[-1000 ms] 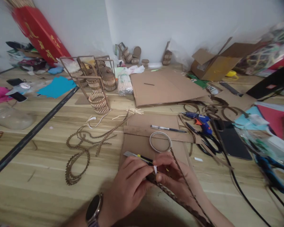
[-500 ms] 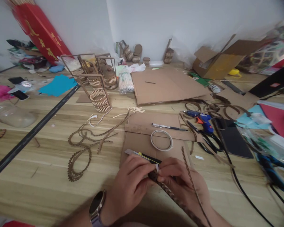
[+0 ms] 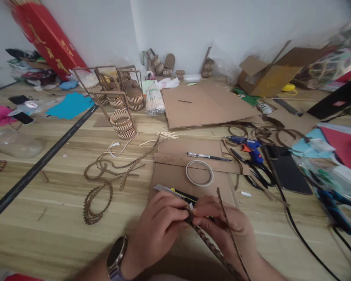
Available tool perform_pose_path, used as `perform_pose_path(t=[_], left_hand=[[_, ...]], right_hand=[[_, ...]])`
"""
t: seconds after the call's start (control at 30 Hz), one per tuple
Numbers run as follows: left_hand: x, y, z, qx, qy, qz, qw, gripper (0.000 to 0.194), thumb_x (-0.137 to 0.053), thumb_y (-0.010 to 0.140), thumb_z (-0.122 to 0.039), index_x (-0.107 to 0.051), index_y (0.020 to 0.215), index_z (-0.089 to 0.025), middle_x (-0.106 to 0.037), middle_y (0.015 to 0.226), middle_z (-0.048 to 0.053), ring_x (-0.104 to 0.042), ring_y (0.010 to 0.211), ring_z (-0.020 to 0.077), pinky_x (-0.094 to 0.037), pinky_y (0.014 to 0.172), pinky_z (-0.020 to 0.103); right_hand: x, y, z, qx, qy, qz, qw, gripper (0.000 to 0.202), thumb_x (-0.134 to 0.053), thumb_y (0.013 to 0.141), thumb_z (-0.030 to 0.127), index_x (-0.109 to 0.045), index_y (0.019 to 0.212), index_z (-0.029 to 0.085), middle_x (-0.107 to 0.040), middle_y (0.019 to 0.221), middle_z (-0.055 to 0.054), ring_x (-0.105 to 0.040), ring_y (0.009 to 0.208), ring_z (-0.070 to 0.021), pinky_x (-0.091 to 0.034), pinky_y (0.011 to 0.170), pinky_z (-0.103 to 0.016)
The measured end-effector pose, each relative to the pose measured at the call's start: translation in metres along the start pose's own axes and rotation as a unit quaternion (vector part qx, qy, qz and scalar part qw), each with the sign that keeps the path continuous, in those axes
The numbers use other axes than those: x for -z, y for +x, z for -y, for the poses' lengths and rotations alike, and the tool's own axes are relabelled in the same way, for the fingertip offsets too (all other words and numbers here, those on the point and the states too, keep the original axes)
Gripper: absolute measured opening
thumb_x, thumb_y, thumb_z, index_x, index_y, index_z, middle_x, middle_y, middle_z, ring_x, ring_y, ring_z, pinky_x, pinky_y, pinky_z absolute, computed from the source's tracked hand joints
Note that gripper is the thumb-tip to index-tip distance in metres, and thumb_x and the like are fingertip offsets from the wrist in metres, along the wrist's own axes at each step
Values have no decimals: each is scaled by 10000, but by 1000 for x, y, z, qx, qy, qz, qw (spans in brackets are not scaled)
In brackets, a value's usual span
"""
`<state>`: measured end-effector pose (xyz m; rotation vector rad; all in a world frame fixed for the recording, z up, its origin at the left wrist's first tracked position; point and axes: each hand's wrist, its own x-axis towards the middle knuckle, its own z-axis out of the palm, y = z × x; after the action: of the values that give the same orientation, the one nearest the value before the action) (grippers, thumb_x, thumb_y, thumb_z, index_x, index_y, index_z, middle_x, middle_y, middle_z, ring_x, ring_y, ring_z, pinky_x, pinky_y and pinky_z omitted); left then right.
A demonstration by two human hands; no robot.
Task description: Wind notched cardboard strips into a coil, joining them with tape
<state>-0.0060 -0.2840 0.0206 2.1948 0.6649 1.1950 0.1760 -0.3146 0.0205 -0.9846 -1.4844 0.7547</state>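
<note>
Between the fingertips of both hands is a small tight coil [image 3: 188,215] of corrugated cardboard strip [image 3: 210,246]. My left hand [image 3: 160,224] pinches the coil from the left. My right hand [image 3: 231,230] grips the strip where it meets the coil, and the strip's tail loops down past the bottom edge and back up across the back of this hand. A tiny white piece of paper or tape [image 3: 191,206] shows between the fingers. Just beyond the left fingers lies a utility knife [image 3: 175,192], partly hidden. A roll of tape [image 3: 200,184] rests behind the hands on cardboard [image 3: 169,175].
Loose corrugated strips [image 3: 98,195] lie at left, near a slatted mini bucket [image 3: 123,125] with a tall handle. At right are a blue glue gun [image 3: 253,150], black scissors [image 3: 260,173], a phone [image 3: 291,171] and a black cable [image 3: 298,230]. A pen [image 3: 209,157] lies behind the tape.
Both hands have shifted slightly left, with fingers regripping around the coil. The strip's free end over my right hand has swung left and a little lower.
</note>
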Motion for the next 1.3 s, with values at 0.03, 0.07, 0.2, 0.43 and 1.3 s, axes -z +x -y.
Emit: perform_pose_path(t=[0.03, 0.07, 0.2, 0.43, 1.3], left_hand=[[0, 0, 0, -8, 1, 1, 1000, 85, -568, 940, -111, -576, 971, -189, -678, 959, 59, -591, 896, 160, -500, 802, 287], [1, 0, 1, -15, 2, 3, 1000, 112, -561, 935, -87, -576, 972, -191, -678, 963, 59, -587, 896, 160, -502, 801, 289], [2, 0, 1, -26, 2, 9, 1000, 170, -547, 924, -48, -579, 980, -205, -679, 954, 51, -575, 877, 156, -511, 784, 294], [-1, 1, 4, -27, 20, 7, 999, 199, -539, 913, -39, -601, 985, -213, -687, 950, 55, -587, 854, 159, -519, 768, 300], [-15, 7, 8, 503, -547, -57, 667, 450, -953, 500, -288, -538, 606, -148, -611, 610, -46, -551, 577, 75, -410, 586, 195]], right_hand=[[0, 0, 0, -2, -5, 4, 1000, 125, -773, 794, 209, -774, 884, 295, -740, 705, -3, -699, 626, -167, -564, 564, -246], [1, 0, 1, -4, -9, 9, 1000, 122, -771, 798, 218, -775, 895, 291, -741, 709, -7, -698, 624, -167, -562, 559, -245], [2, 2, 1, -18, -10, 23, 1000, 83, -751, 823, 298, -778, 897, 275, -748, 709, -18, -691, 614, -163, -558, 552, -246], [3, 1, -4, -65, -18, 44, 997, 157, -720, 842, 392, -776, 930, 274, -749, 737, -29, -697, 649, -171, -556, 584, -263], [0, 2, -6, -38, -124, 90, 988, 381, -476, 954, 526, -738, 1034, 261, -638, 732, -46, -613, 657, -175, -481, 563, -259]])
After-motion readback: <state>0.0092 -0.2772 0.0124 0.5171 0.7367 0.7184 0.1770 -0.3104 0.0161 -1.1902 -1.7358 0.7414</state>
